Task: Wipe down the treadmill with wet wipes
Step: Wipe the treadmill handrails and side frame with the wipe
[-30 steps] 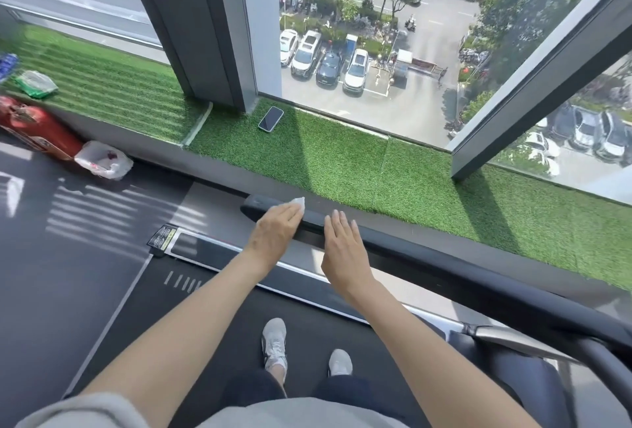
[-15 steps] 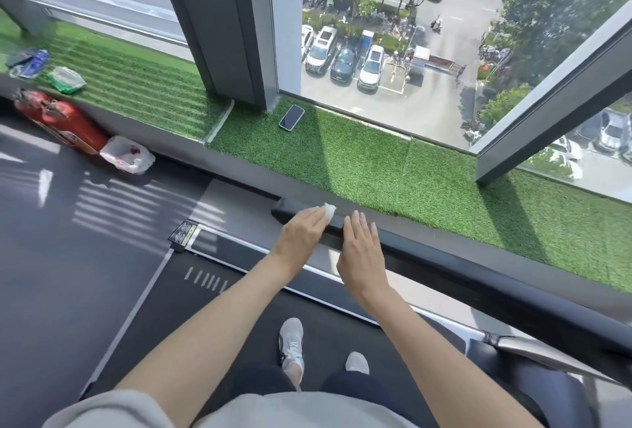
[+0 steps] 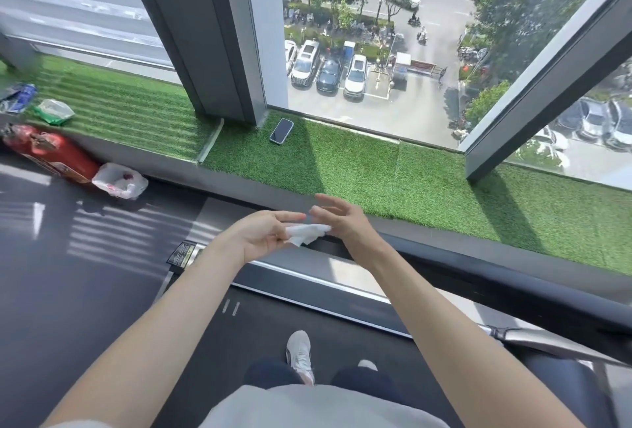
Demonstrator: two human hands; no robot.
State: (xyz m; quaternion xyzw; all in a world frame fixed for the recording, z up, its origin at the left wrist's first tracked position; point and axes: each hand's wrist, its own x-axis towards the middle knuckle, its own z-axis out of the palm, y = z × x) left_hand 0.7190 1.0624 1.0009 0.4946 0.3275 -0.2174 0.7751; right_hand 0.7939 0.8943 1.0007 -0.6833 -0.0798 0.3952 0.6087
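I stand on the black treadmill belt [image 3: 219,352], shoes visible below. Its black handrail [image 3: 478,287] runs from the middle of the view down to the right. Both hands hover just above the rail's left end. My left hand [image 3: 263,234] is turned palm-up and pinches a crumpled white wet wipe [image 3: 305,233] between thumb and fingers. My right hand [image 3: 342,219] is beside it with fingers spread and relaxed; the wipe's right end touches its palm side near the thumb.
A phone [image 3: 281,131] lies on the artificial grass ledge [image 3: 427,188] under the window. At the left are a red fire extinguisher [image 3: 51,154], a white plastic bag [image 3: 119,181], a green packet [image 3: 54,111] and a blue packet [image 3: 17,97].
Both hands have lifted off the handrail. My left hand turned palm-up with the wipe, and my right hand came in against the wipe.
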